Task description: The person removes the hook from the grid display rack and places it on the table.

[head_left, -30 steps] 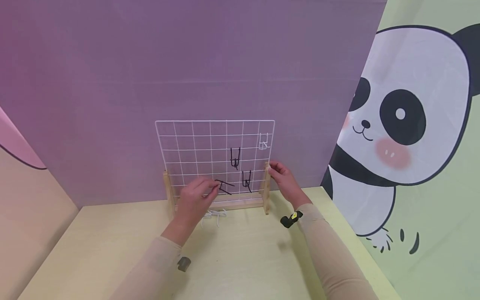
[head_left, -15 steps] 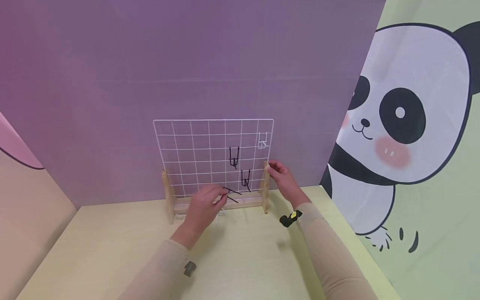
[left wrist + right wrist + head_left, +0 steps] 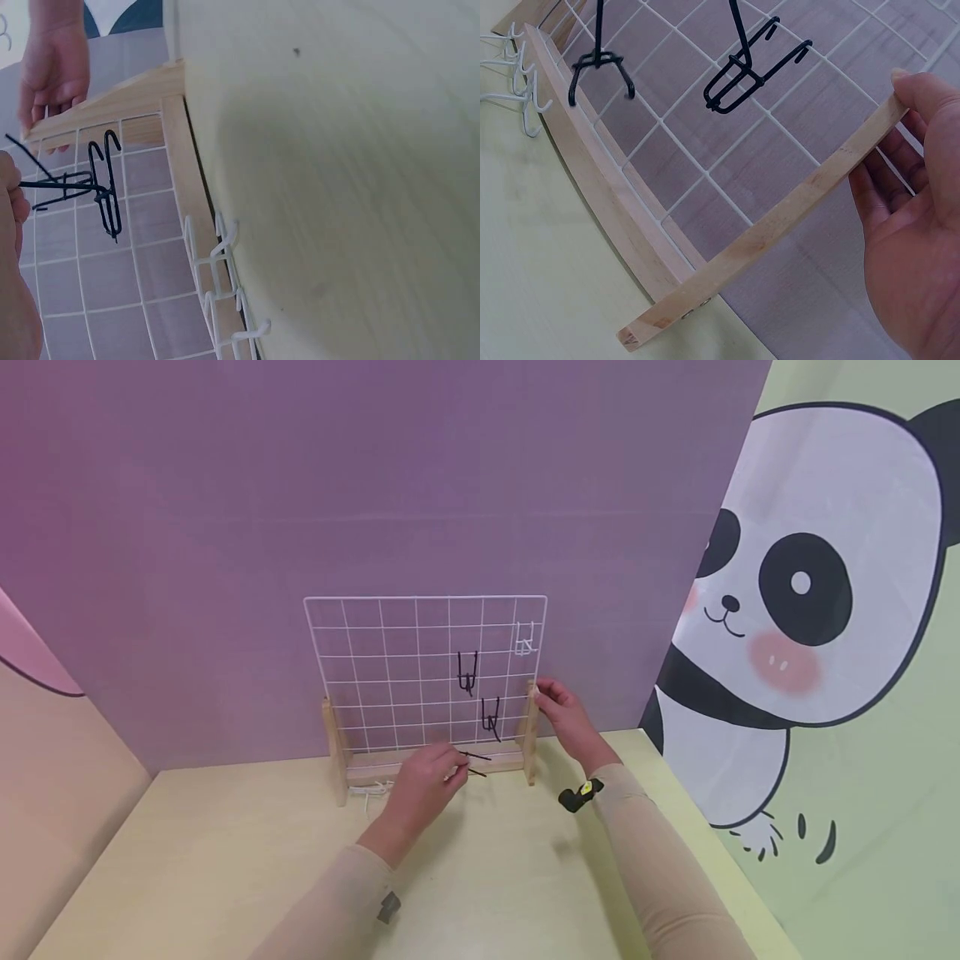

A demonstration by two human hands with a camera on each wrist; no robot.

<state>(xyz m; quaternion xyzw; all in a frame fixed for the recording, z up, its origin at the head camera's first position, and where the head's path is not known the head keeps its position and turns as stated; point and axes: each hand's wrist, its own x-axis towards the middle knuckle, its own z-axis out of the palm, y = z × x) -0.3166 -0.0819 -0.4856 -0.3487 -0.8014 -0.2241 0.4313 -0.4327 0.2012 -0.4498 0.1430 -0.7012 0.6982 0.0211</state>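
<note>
My left hand [image 3: 427,781] pinches a black wire hook [image 3: 107,191] by its rod, low in front of the white wire grid panel [image 3: 390,677]. In the right wrist view the prongs of that held hook [image 3: 478,757] point downward and stand apart from the lower wires. My right hand [image 3: 567,718] grips the top of the right wooden post [image 3: 780,217] of the stand, thumb on its front and fingers behind. Two black hooks hang on the grid, an upper hook [image 3: 467,673] and a lower hook [image 3: 491,718]. A white hook [image 3: 525,642] hangs near the top right corner.
Several loose white hooks [image 3: 525,82] lie on the pale table [image 3: 480,877] at the stand's wooden base bar [image 3: 180,142]. The left wooden post [image 3: 334,752] stands at the far side. A purple backdrop [image 3: 375,485] rises behind, with a panda picture [image 3: 825,577] on the right.
My left hand has moved right and downward with the black hook, uncovering white hooks behind it. The right hand stays on the post.
</note>
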